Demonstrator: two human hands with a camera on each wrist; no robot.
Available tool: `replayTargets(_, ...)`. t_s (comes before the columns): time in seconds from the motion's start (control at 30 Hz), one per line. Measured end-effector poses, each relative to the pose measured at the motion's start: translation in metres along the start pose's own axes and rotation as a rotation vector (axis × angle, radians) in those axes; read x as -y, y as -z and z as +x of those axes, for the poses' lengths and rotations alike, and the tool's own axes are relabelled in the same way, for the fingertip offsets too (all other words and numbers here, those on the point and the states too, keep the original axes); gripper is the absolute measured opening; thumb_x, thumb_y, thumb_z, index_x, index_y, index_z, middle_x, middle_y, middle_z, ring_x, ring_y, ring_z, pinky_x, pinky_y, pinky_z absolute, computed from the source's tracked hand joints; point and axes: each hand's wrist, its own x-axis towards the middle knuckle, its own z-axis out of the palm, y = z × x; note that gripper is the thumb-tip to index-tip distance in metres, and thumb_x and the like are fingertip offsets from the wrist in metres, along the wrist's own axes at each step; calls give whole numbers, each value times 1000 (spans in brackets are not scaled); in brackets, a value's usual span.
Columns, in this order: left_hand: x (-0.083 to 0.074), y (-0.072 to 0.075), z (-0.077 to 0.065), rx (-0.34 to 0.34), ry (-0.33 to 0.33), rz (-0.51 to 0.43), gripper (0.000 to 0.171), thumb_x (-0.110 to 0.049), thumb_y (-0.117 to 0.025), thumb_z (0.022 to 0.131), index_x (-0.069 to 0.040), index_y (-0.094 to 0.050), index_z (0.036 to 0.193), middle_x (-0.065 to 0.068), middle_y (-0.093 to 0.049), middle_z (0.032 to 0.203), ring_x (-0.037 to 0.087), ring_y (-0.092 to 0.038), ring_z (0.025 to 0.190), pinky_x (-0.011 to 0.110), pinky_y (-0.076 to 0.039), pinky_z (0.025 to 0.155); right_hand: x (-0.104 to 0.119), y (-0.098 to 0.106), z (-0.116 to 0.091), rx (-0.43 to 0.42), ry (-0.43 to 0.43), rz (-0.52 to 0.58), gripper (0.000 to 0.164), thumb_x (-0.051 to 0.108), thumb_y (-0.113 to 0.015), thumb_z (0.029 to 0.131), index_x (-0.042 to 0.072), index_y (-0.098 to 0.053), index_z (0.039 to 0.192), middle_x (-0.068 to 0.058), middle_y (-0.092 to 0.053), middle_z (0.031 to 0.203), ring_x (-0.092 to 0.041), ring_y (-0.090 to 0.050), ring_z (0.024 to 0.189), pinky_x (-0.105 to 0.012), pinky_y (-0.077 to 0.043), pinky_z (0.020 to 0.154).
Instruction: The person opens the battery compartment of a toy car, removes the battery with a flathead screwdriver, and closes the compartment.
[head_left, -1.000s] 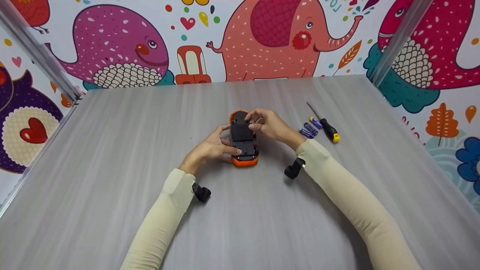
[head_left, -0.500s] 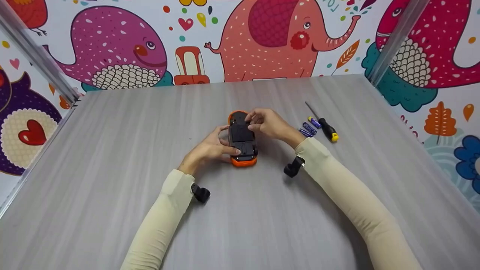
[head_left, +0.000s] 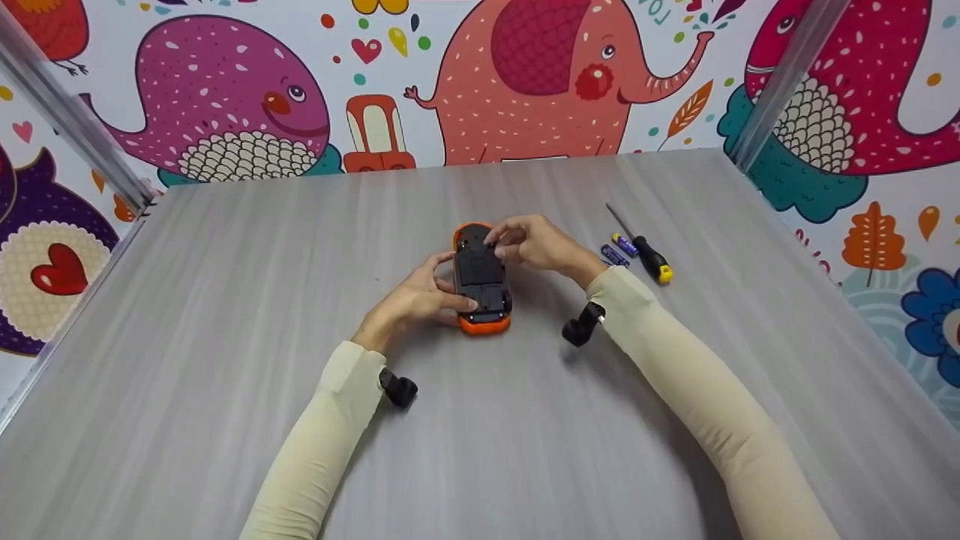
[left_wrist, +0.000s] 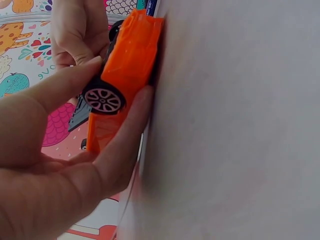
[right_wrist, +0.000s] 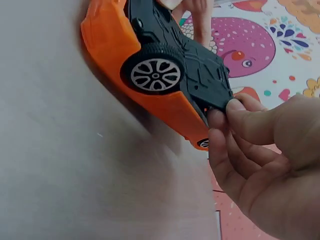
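An orange toy car (head_left: pixel 484 324) lies upside down on the table, its black underside facing up. My left hand (head_left: pixel 416 298) grips it from the left, thumb on the underside and fingers along the side; in the left wrist view the thumb is by a wheel (left_wrist: pixel 103 99). A flat black cover (right_wrist: pixel 207 75) on the underside stands tilted up from the body in the right wrist view. My right hand (head_left: pixel 538 244) pinches this cover's edge between thumb (right_wrist: pixel 245 117) and fingers at the car's right side. What lies beneath the cover is hidden.
To the right of the car, beside my right wrist, lie loose blue batteries (head_left: pixel 615 256), one partly behind the wrist. A screwdriver (head_left: pixel 651 257) with a black and yellow handle lies past them. A patterned wall (head_left: pixel 390 75) borders the grey table (head_left: pixel 262 247) at the back.
The head view shifts slightly, and my right wrist now covers more of the nearest battery. Both hands keep their hold, with little visible movement of the car.
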Motion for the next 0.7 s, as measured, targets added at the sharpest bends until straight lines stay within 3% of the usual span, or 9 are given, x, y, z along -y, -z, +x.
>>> replayTargets(0.1,0,0,-1,11,-1,-9,100,-7,-81,82,-22,-19,159,19,-59,125,24,-66,100,35,-60,84,0,1,2,7,-58,34,23,3,-65,95,4,-70,118,-16,-72,110,-14,-62,86,-38,-57,84)
replayTargets(0.23,-1,0,-2,11,-8,10,100,-9,-81,82,-21,-20,159,19,-60,124,23,-66,98,35,-59,85,0,2,3,12,-98,39,22,3,-64,96,5,-69,118,-15,-71,112,-16,-64,90,-39,-58,88)
replayTargets(0.7,-1,0,-2,15,-14,-13,100,-6,-80,82,-21,-18,159,20,-57,126,24,-66,100,35,-62,81,-1,-1,4,-2,-70,70,21,2,-64,95,2,-68,116,-3,-65,91,-13,-57,77,-32,-53,72)
